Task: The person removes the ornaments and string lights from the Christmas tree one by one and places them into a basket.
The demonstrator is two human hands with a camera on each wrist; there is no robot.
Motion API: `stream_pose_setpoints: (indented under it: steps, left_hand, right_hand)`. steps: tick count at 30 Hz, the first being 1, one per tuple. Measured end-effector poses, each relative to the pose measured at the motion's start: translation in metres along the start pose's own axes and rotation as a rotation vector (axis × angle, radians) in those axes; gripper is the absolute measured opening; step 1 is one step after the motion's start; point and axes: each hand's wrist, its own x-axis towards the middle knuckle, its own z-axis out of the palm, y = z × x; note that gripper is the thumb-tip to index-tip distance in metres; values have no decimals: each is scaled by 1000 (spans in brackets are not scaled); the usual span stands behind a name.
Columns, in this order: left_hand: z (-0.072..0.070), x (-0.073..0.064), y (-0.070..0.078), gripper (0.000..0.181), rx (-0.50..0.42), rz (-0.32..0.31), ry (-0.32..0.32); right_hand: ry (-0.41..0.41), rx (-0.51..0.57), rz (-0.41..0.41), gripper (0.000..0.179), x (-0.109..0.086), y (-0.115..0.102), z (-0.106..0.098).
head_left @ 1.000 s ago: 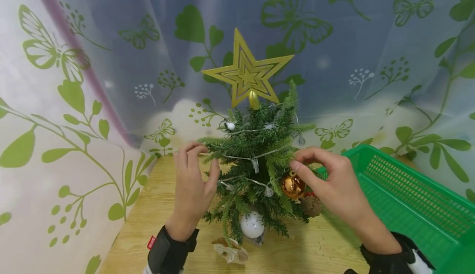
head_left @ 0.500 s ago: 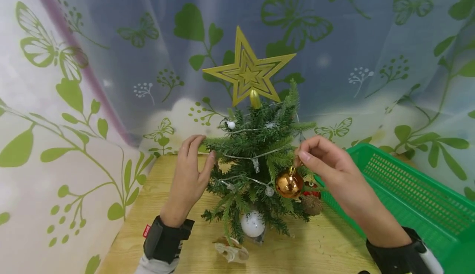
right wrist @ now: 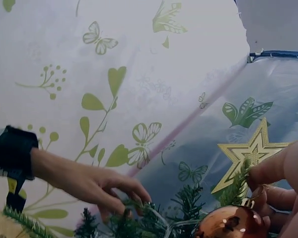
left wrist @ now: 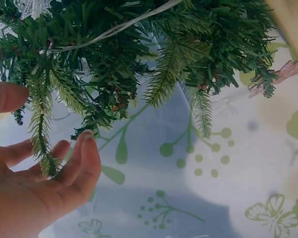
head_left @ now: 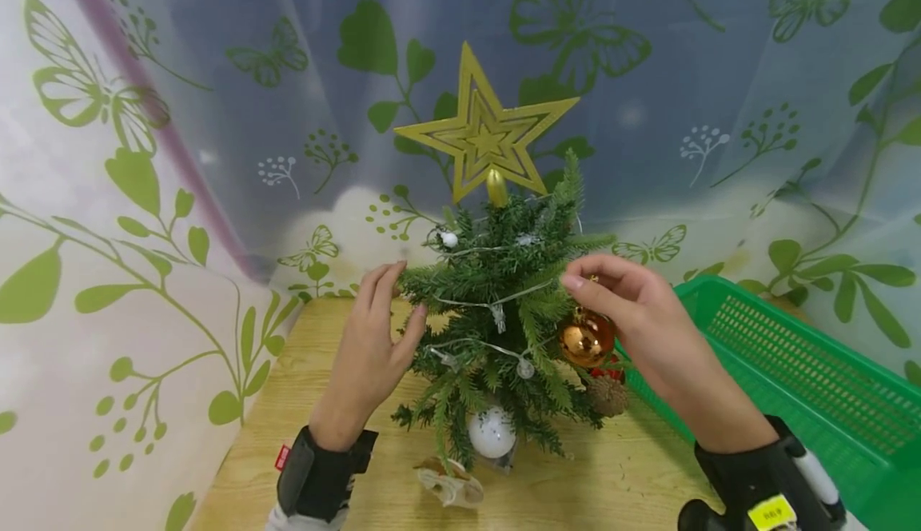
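A small artificial Christmas tree (head_left: 489,275) stands mid-table, topped by a gold star (head_left: 484,139) and wound with clear string lights. On its right side my right hand (head_left: 640,315) pinches at the top of a shiny copper-gold bauble (head_left: 586,339), thumb and fingertips beside a green branch tip (right wrist: 241,183). The bauble (right wrist: 231,223) hangs below those fingers, its gold cap partly hidden by them. My left hand (head_left: 374,339) is at the tree's left side, fingers loosely bent, thumb apart. In the left wrist view, a drooping sprig (left wrist: 42,124) hangs in front of that hand's palm and fingers (left wrist: 84,163).
A green plastic basket (head_left: 799,371) stands right of the tree. Low on the tree are a white bauble (head_left: 492,432) and a pine cone (head_left: 608,395) with something red beside it. A cream flower-like ornament (head_left: 449,485) is at the tree's front. A patterned curtain (head_left: 647,115) hangs behind.
My right hand has risen slightly with the bauble, which swung a little left and then moved up and right. The left hand stays nearly in place beside the tree.
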Motion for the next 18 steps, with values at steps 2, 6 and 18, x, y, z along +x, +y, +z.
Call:
stream_pose_setpoints:
  steps: [2, 6, 18]
  left_hand:
    - [0, -1, 1, 53, 4, -5, -4]
    - [0, -2, 2, 53, 2, -11, -4]
    - [0, -4, 1, 55, 9, -34, -8]
  right_hand:
    - [-16, 9, 24, 21, 3, -1, -1]
    - [-106, 133, 79, 16, 9, -2, -6]
    - [-153, -92, 27, 28, 0, -2, -7]
